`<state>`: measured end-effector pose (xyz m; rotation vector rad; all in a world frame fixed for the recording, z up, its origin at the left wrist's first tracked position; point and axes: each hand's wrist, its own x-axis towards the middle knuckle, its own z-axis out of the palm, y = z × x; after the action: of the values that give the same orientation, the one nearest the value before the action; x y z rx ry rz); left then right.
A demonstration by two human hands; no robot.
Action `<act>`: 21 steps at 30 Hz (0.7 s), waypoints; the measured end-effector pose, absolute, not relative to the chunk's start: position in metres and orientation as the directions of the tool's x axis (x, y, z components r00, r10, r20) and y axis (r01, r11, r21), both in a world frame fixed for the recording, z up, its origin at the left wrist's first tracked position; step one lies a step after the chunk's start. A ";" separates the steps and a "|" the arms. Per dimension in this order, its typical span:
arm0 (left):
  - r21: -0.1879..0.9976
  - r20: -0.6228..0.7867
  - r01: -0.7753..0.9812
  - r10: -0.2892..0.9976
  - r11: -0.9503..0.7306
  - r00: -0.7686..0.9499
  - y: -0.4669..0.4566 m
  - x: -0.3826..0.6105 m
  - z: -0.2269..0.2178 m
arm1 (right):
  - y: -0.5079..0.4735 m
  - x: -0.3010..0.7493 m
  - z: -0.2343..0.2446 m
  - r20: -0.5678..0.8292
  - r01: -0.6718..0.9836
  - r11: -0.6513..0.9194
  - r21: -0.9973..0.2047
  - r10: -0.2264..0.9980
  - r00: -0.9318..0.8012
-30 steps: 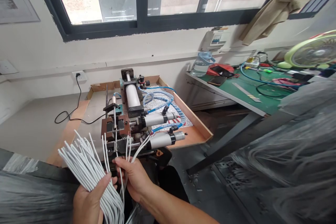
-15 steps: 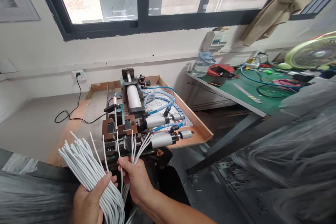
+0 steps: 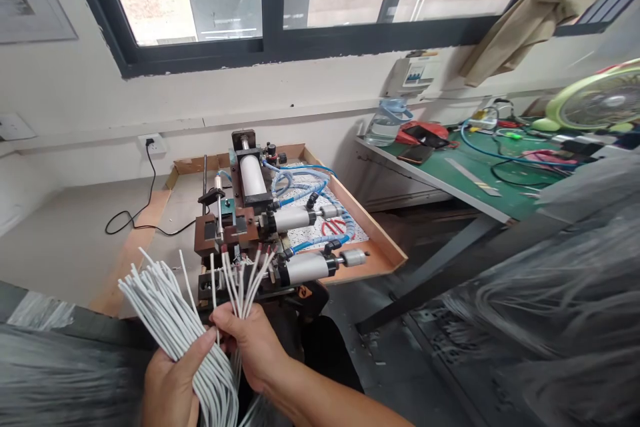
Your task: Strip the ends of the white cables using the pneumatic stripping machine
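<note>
My left hand (image 3: 170, 383) is closed around a thick bundle of white cables (image 3: 163, 310), their cut ends fanned up to the left. Close beside it, my right hand (image 3: 260, 350) grips a smaller group of white cables (image 3: 243, 287), with reddish ends on several of them. Its thumb and forefinger also meet a single white cable (image 3: 213, 283) next to the left hand's bundle. Just beyond the fingers stands a pneumatic cable-stripping machine (image 3: 254, 177) with silver cylinders and brown clamp blocks. The tips of the right hand's cables overlap its front edge in view.
The machine sits in a shallow wooden tray (image 3: 373, 227) with blue air hoses (image 3: 345, 230) and red-handled scissors (image 3: 333, 227). A green table (image 3: 465, 197) to the right carries a water jug (image 3: 387, 123), a fan (image 3: 600, 103) and tools. Plastic-wrapped cables (image 3: 565, 320) fill the right side.
My right hand has shifted left toward the left hand, and its cables have moved left with it. The single cable at the machine's blocks has been drawn away. The machine's upper clamp section has shifted slightly.
</note>
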<state>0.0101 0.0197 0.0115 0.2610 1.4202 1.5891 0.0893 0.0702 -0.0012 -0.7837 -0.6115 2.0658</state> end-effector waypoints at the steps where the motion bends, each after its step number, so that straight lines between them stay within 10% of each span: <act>1: 0.861 -0.412 -0.492 0.744 0.129 -0.526 0.019 0.009 0.011 | 0.069 0.090 -0.002 -0.312 -0.539 -0.515 -0.667 0.849 -0.426; 21: 0.872 -0.415 -0.468 0.718 0.141 -0.559 0.021 0.009 0.012 | 0.082 0.087 0.000 -0.453 -0.591 -0.651 -0.476 0.757 -0.470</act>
<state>0.0085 0.0206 0.0123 0.2561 1.4792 1.5945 0.0869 0.0822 0.0001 -0.8285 -0.3228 2.1471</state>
